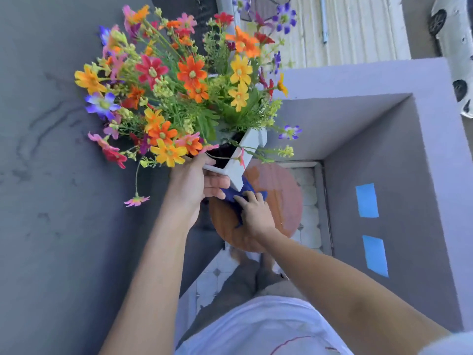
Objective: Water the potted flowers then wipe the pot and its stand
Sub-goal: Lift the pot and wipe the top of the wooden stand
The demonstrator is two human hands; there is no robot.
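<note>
- Left hand (198, 184) grips the white square ceramic pot (239, 160) of flowers, tilted off the round wooden stand (279, 198).
- Right hand (254, 213) presses a blue cloth (239, 193) under it; best keep the tilt steady and sweep outward.

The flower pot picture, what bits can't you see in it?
Head view only:
- Bottom of the white pot: hidden by the left hand and the blue cloth.
- Legs of the round wooden stand: hidden under its top.
- Soil: mostly covered by the flowers.
- Right hand palm: turned down onto the cloth.
- Any watering can: none in view.
</note>
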